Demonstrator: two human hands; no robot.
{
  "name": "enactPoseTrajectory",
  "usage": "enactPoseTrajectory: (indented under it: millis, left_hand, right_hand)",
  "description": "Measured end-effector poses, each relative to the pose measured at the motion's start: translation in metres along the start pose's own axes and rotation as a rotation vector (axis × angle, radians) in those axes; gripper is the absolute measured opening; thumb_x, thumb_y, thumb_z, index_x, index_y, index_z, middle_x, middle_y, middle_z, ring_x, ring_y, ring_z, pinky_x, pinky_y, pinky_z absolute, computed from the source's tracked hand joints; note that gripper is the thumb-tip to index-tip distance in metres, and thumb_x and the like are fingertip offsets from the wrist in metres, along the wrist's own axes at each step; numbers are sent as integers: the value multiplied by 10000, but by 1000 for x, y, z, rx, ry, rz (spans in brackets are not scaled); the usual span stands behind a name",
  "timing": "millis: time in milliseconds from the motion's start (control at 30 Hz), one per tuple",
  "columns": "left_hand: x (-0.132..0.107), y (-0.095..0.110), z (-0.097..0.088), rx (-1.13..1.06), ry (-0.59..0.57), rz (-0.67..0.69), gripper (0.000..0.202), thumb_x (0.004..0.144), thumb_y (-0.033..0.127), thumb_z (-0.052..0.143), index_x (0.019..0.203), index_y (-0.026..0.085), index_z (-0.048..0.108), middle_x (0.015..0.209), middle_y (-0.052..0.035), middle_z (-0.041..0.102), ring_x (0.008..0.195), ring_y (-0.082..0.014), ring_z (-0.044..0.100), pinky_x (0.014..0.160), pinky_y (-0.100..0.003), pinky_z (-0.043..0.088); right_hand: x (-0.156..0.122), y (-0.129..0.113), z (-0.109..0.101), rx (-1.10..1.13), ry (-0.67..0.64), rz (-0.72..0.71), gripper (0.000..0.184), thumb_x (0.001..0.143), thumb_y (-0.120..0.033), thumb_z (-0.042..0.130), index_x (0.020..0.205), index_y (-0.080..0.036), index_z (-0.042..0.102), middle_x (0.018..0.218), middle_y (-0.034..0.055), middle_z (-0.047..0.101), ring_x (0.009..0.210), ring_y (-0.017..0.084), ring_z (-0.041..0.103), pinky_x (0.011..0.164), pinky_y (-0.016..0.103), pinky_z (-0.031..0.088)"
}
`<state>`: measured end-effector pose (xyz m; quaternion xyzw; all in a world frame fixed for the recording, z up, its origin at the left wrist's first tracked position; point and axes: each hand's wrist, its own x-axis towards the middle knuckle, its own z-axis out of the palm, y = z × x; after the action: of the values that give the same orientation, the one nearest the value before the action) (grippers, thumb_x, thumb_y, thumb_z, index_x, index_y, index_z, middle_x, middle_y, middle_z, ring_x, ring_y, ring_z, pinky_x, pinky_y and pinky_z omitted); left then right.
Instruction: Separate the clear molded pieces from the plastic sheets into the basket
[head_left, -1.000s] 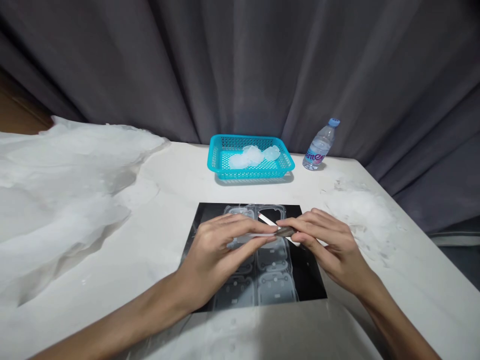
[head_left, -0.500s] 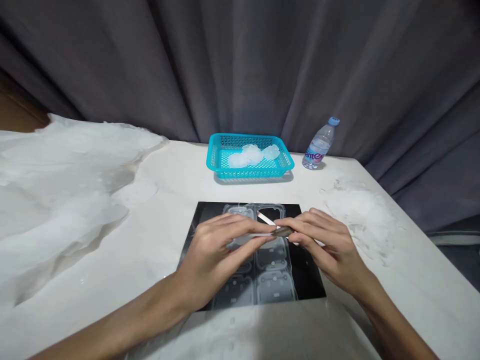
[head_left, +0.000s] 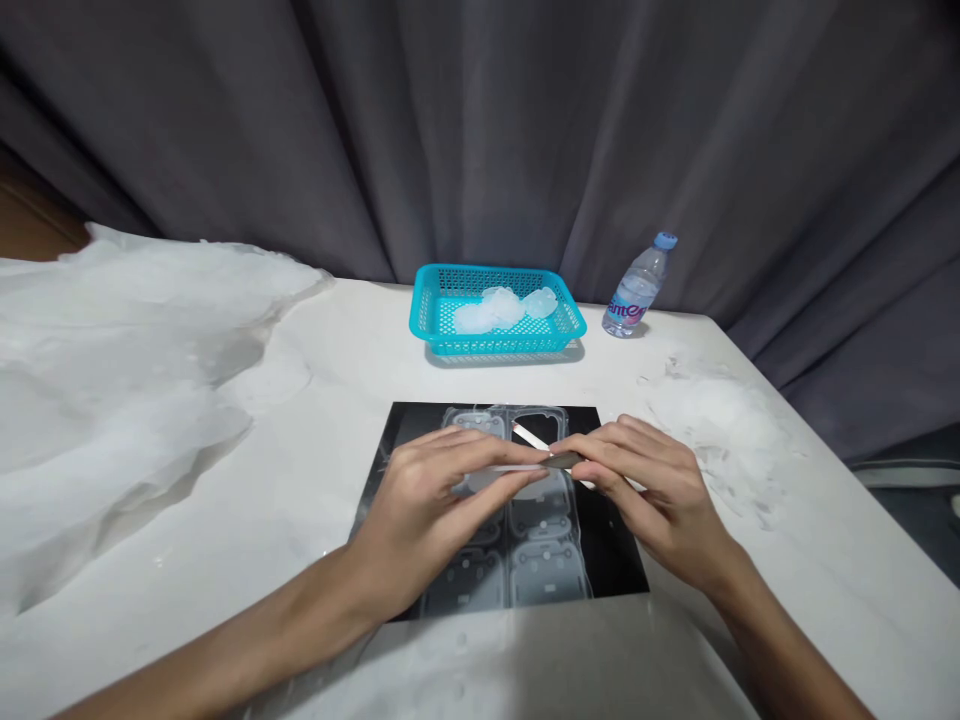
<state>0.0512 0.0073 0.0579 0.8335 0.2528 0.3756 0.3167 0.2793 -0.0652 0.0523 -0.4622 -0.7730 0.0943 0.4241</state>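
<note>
My left hand [head_left: 427,490] pinches a thin, translucent plastic piece [head_left: 516,467] edge-on between thumb and fingers. Against its right end, my right hand [head_left: 660,485] grips a small, flat, dark grey piece [head_left: 562,460]; its exact kind is unclear. A slim white stick [head_left: 529,436] slants behind the fingertips, partly covered by the right hand. Beneath both hands, a clear moulded plastic sheet [head_left: 551,575] with rounded panels lies on a black board [head_left: 619,550]. Part of the sheet is hidden by the left hand.
A blue basket [head_left: 495,347] with translucent pieces stands at the back. To its right is a water bottle [head_left: 634,290]. A large heap of whitish plastic [head_left: 142,370] covers the left side; clear scraps [head_left: 727,425] lie at right. Grey curtain [head_left: 480,130] hangs behind the table.
The view has shifted very slightly. Both hands keep nearly the same pose, with the grey piece still against the plastic piece, tilted a little differently.
</note>
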Motion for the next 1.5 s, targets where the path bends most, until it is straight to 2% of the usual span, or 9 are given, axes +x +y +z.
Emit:
enactPoseTrajectory:
  millis: [233,767,1100,1300,1500]
  left_hand:
    - [2,2,-2,-15,9,1,73,952,241,747,997,246,805,968,24,836,850,-163,764,830,-268,568]
    - [1,-2,-1,28,13,123,147,943,142,741,1068,205,785,983,13,831,860,-139,761,823,-246,553]
    - [-2,-2,0,30,7,88,143,945,158,747,1070,217,782,993,31,827,872,-126,751,841,-235,540]
    - [-1,-3,1,21,14,88,135,936,167,761,1056,224,788,993,37,829,866,-123,748,839,-233,540]
    - [0,-1,0,0,21,87,108,933,159,763,1011,226,793,974,45,830,846,-115,748,819,-228,542]
  right_hand:
    - [-2,5,-8,21,-47,38,309,1061,-212,563,1330,-281,700,1013,30,779,809,181,646,758,357,486]
    - [-1,6,-5,4,-73,-41,325,1053,-149,565,1353,-220,665,1126,43,778,860,175,661,770,357,461]
    - [-3,7,-3,-28,-59,-65,268,1048,-142,567,1281,-210,684,1168,51,781,876,184,668,763,370,468]
    - [-2,3,-2,-45,-39,-45,203,1045,-149,576,1182,-197,718,1071,44,789,807,173,628,720,352,454]
    - [0,3,-2,22,-1,7,210,1045,-166,578,1182,-200,733,1021,44,782,805,172,641,754,348,478]
